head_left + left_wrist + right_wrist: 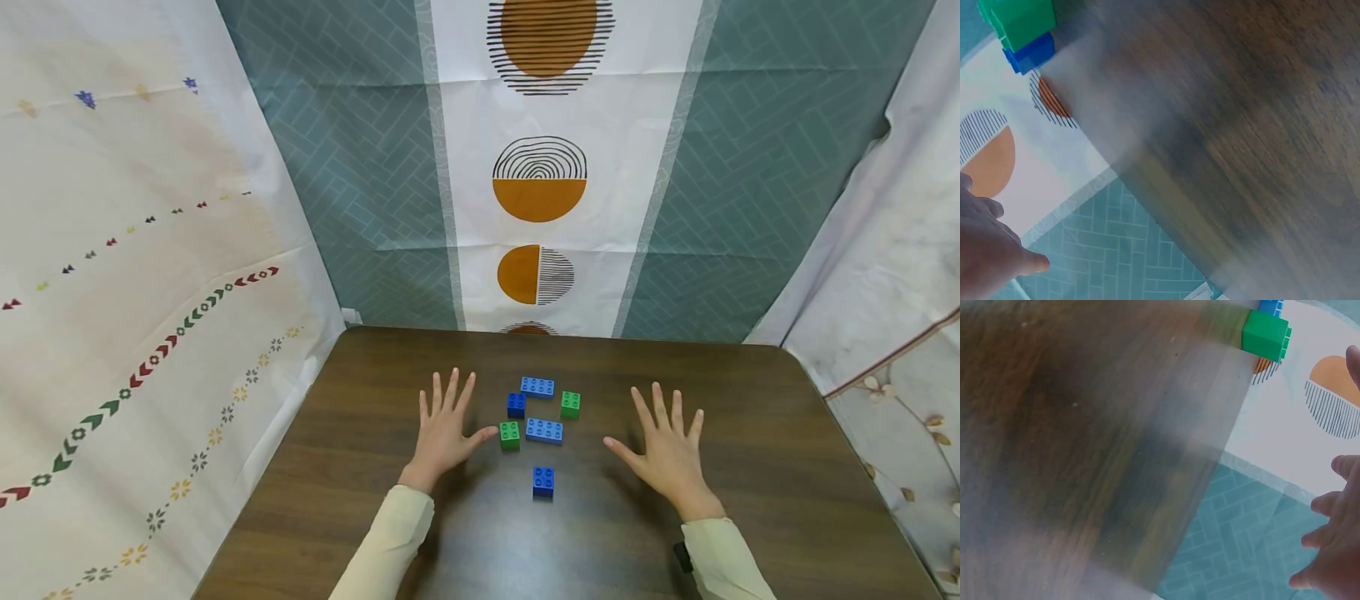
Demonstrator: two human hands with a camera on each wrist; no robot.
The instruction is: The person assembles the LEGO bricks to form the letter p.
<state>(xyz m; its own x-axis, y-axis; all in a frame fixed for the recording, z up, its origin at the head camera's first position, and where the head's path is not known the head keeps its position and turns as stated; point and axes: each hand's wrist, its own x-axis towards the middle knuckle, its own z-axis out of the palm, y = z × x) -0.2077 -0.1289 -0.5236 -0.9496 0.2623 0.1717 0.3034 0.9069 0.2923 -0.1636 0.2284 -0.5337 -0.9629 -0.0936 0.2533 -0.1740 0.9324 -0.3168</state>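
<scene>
Head view: left hand and right hand, fingers spread wide, empty, flank six toy bricks on the table, one nearer; probably light, stiff, sturdy, best pinched by left and right sides.

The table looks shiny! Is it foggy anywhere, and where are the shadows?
Head view: pale sheen on the table, below the nearest blue brick, with dark shadows beside the left sleeve and right sleeve; left wrist view: milky haze over the table; right wrist view: pale, foggy patches there too.
</scene>
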